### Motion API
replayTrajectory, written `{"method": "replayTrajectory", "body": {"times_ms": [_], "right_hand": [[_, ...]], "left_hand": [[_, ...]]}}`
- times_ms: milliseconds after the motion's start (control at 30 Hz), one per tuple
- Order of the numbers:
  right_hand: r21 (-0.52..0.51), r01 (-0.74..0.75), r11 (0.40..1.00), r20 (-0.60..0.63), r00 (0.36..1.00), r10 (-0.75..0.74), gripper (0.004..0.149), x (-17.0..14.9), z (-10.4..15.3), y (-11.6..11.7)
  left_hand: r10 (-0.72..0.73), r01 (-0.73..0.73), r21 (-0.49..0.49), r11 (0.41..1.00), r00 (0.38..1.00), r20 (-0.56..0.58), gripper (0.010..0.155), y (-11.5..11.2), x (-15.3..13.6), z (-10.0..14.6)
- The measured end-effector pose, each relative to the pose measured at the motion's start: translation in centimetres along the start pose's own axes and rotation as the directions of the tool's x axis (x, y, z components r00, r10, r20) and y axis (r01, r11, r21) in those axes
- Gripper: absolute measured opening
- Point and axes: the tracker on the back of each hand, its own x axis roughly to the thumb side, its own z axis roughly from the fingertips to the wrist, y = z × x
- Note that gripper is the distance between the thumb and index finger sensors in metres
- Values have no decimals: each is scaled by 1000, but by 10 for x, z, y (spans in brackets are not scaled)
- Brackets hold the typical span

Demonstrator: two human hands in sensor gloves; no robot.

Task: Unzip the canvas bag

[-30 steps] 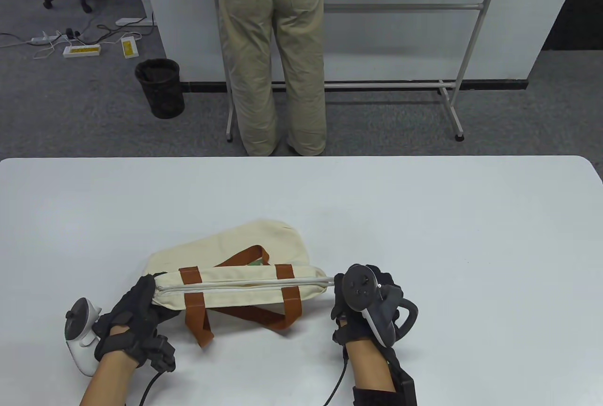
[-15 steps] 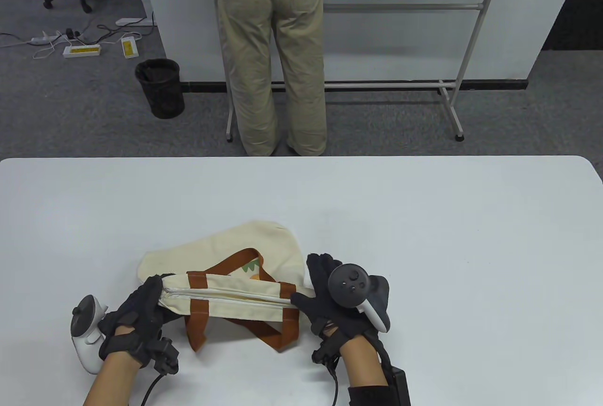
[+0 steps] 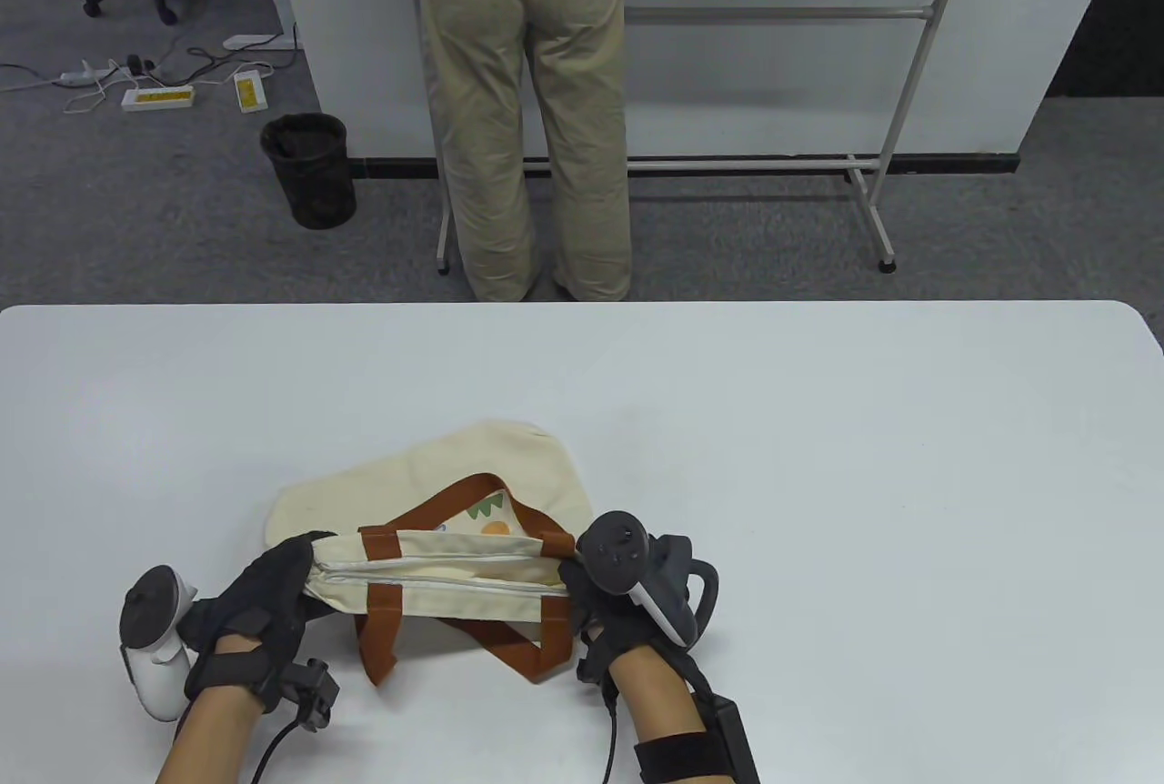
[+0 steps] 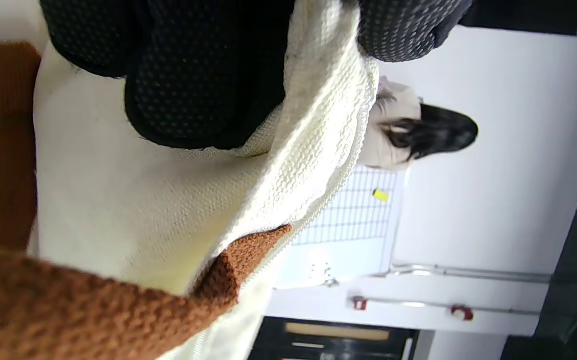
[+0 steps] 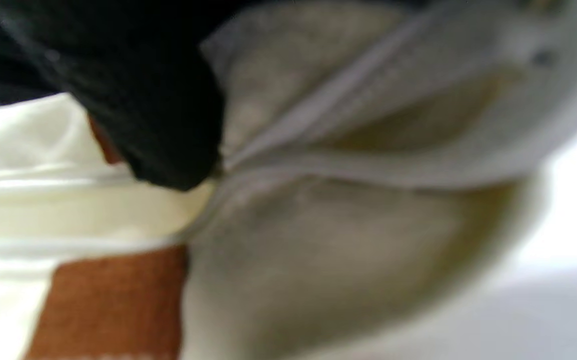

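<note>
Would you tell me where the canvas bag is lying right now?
In the table view, the canvas bag lies near the table's front-left, between the left hand and right hand.

Canvas bag (image 3: 436, 538) on the table's (image 3: 818, 457) near-left part — left hand (image 3: 259, 607) at its left end, right hand (image 3: 609, 602) at its right.

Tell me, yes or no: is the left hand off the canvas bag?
No. The left hand grips the left end of the canvas bag in the table view.
</note>
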Motion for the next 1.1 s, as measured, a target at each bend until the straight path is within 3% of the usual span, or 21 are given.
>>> {"method": "replayTrajectory", "body": {"times_ms": [200,467,633,700,767,867,1000,1100], "right_hand": [[-228,75,971,-30,996,-84,44,1,7,-14],[-365,163,917,49,987,-156,42,2,16,-23],[-413,303,859,128,953,-275,42,-3,18,-20],[-406,314,858,174,949,-265,42,-5,17,-17],[-372,337,865,228,936,-266,43,-9,15,-13],[-301,373,878,302,910,-283,44,-12,12,-7],[-234,282,930,272,938,-216,44,-17,9,0],[-125,210,970,256,951,-173,43,-18,5,6]], "left_hand": [[-106,105,28,994,993,44,47,-4,7,1],[-300,290,107,951,949,98,47,-4,15,3],[-427,410,165,897,901,79,47,-2,13,3],[-477,461,169,871,875,75,47,-4,13,2],[-552,543,202,815,834,-14,48,-5,11,4],[-575,578,139,804,816,-66,51,-8,4,2],[-566,573,53,818,818,-103,57,-11,-9,-2],[-630,635,51,771,772,-82,60,-12,-11,-3]]}}
